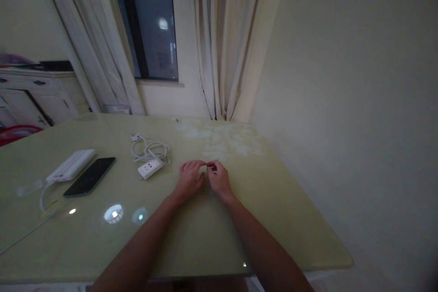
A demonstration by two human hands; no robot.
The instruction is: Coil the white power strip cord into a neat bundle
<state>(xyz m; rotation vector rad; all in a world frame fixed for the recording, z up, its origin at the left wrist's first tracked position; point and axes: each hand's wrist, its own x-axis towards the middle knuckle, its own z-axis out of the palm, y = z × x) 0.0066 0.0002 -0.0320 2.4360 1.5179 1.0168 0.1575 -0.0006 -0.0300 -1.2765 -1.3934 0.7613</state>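
Note:
My left hand (190, 177) and my right hand (219, 178) meet fingertip to fingertip just above the pale green table (201, 237). Both are closed, fingers bent inward. A tiny dark thing (207, 165) shows where the fingertips come together; it is too small to name. Left of my hands lies a white power strip (150, 169), its coiled white cord (155, 148) behind it and the plug (136, 137) at the far end.
On the left lie a black phone (90, 177) and a white power bank (71, 165) with a white cable (27, 236) running off the near left. A small dark bit (177, 120) lies near the far edge. A wall (342, 100) borders the table's right side.

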